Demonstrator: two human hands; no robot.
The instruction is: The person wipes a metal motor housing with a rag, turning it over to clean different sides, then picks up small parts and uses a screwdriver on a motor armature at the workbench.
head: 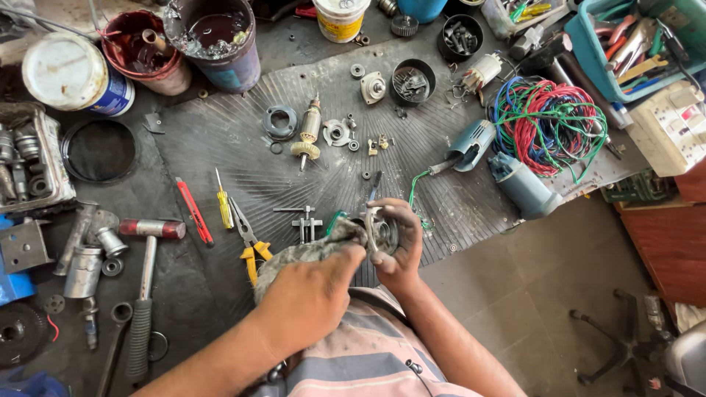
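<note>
fingers (382, 254) of right hand (397, 242) clamped on round metal motor part (379, 231); left hand (309, 294) gripping dirty rag (309, 254) against it (pliers (250, 246) just beside)

1. Floor (515, 294): grey, dirty, carries everything; dark ribbed rubber mat (220, 147) spread over the middle
2. On mat, centre: motor armature (309, 132), bearing ring (280, 121), flanged cap (373, 87), small washers and screws, gear puller (306, 223)
3. Mat left edge: red utility knife (194, 212), yellow screwdriver (223, 204), yellow-handled pliers (248, 246)
4. Mat right: grey-blue motor housing (471, 145), second blue housing (522, 184), tangle of red, green and blue wire (548, 125)
5. Off mat, left: hammer (147, 279), black lid (98, 151), white tin (73, 73), red bucket (143, 50)
6. Top right: teal tool tray (588, 51), white socket strip (669, 129)
</note>
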